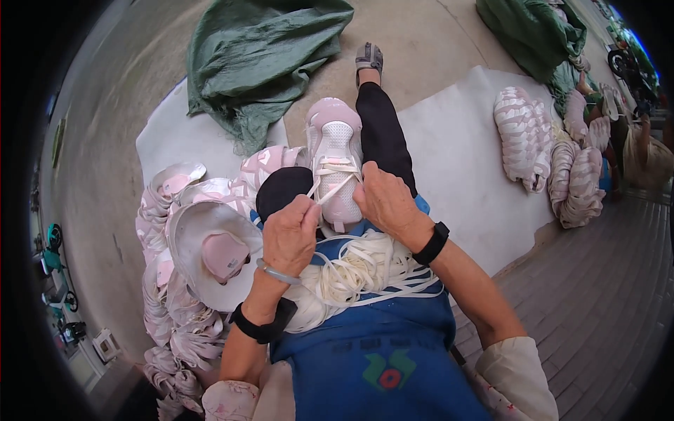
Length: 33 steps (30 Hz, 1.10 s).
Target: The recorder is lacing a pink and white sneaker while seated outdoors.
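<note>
A pink and white shoe upper [335, 137] lies across my lap, its toe pointing away from me. White lace [338, 188] runs through its upper eyelets and crosses over the tongue. My left hand [291, 235] pinches one end of the lace, left of the shoe upper. On the other side, my right hand [388, 200] grips the other end, close against the shoe upper. The lace looks drawn out between the two hands. Below them, a heap of loose white laces [358, 270] rests on my blue apron [365, 365].
Stacked pink and white shoe uppers [186, 330] stand at my left. More bundled uppers [521, 137] lie on a white sheet [463, 133] to the right. A green sack [263, 59] sits ahead, another green sack [533, 38] at the far right. Grey planks [590, 302] cover the right-hand floor.
</note>
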Each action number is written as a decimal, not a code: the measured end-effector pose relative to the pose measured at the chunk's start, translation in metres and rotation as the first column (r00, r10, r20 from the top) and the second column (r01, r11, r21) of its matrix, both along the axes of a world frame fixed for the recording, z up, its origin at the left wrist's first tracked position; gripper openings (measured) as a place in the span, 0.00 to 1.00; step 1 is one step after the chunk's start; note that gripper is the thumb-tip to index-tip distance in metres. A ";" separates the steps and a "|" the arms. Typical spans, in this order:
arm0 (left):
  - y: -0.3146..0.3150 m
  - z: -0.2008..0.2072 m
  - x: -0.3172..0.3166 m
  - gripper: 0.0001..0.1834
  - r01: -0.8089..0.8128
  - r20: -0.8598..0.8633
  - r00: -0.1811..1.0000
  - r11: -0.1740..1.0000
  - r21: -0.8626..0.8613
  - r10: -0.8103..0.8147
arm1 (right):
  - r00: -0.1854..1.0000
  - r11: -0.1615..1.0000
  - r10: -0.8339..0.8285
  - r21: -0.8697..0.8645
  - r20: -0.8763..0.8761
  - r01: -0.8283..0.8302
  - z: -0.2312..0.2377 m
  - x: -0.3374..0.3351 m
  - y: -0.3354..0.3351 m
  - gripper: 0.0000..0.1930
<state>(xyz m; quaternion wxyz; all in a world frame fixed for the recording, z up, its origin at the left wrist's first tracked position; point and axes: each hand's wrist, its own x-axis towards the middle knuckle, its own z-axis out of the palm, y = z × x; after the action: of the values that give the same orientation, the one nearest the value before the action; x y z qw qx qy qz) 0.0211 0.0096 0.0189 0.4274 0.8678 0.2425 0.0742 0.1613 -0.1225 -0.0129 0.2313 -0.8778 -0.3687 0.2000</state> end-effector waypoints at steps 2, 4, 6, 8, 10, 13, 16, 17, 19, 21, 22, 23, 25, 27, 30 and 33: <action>0.009 0.009 -0.012 0.09 0.023 -0.065 0.997 0.996 -0.089 -0.029 | 1.000 1.000 0.017 0.018 0.003 -0.017 -0.005 0.000 0.003 0.10; 0.008 0.010 -0.016 0.11 0.055 -0.133 0.988 0.976 -0.210 -0.085 | 0.999 0.998 0.040 0.041 0.014 -0.040 -0.009 -0.001 0.002 0.09; -0.002 0.006 -0.017 0.12 0.094 -0.120 0.987 0.989 -0.117 -0.108 | 0.998 0.996 0.041 0.081 0.045 -0.045 -0.012 -0.004 0.003 0.09; -0.012 0.003 -0.014 0.15 0.150 -0.088 0.985 0.989 0.008 -0.148 | 0.998 0.994 0.041 0.098 0.054 -0.046 -0.014 -0.004 0.004 0.09; -0.016 0.006 -0.009 0.15 0.148 -0.125 0.981 0.989 -0.007 -0.148 | 0.997 0.993 0.036 0.113 0.066 -0.044 -0.016 0.001 0.006 0.09; -0.017 0.007 -0.003 0.17 0.154 -0.138 0.978 0.988 -0.021 -0.156 | 0.996 0.997 -0.076 0.003 -0.044 0.076 -0.015 0.015 0.010 0.11; -0.020 -0.005 -0.008 0.19 0.144 -0.128 0.981 0.990 -0.009 -0.144 | 0.896 0.979 -0.199 -0.036 -0.397 0.202 0.000 0.024 0.014 0.14; -0.021 -0.008 -0.008 0.19 0.133 -0.140 0.981 0.991 -0.002 -0.132 | 0.896 0.978 -0.202 -0.033 -0.396 0.206 0.000 0.024 0.014 0.14; -0.016 -0.009 -0.013 0.20 0.142 -0.173 0.975 0.990 -0.008 -0.142 | 0.934 0.987 -0.153 -0.006 -0.324 0.159 -0.004 0.020 0.013 0.14; -0.014 -0.003 -0.016 0.21 0.162 -0.210 0.964 0.987 -0.022 -0.163 | 0.987 0.990 -0.095 0.093 -0.131 0.108 -0.014 0.014 0.007 0.17; -0.013 0.002 -0.017 0.20 0.131 -0.202 0.969 0.989 -0.070 -0.143 | 0.977 0.988 -0.094 0.104 -0.192 0.116 -0.018 0.014 0.001 0.18; -0.012 0.010 -0.019 0.19 0.096 -0.198 0.973 0.989 -0.115 -0.117 | 0.963 0.985 -0.088 0.119 -0.255 0.122 -0.011 0.012 0.000 0.18; -0.012 0.019 -0.022 0.20 0.058 -0.195 0.976 0.977 -0.207 -0.100 | 0.967 0.984 -0.071 0.142 -0.246 0.108 -0.001 0.010 -0.008 0.18; -0.014 0.032 -0.022 0.20 0.031 -0.190 0.978 0.954 -0.297 -0.091 | 0.971 0.981 -0.064 0.166 -0.231 0.104 0.001 0.006 -0.017 0.19; -0.024 0.048 -0.021 0.22 0.066 -0.180 0.975 0.949 -0.310 -0.126 | 0.994 0.935 0.006 0.354 -0.110 0.034 0.006 -0.005 -0.029 0.17; -0.023 0.050 -0.025 0.21 0.069 -0.151 0.981 0.954 -0.293 -0.118 | 0.883 0.904 -0.085 0.337 -0.462 0.263 0.027 0.001 -0.046 0.15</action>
<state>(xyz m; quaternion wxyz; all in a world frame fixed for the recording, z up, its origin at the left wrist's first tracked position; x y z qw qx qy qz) -0.0042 -0.0137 0.0689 0.5295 0.8106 0.2440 -0.0548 0.1626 -0.1685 0.0145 0.4954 -0.7765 -0.2577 0.2919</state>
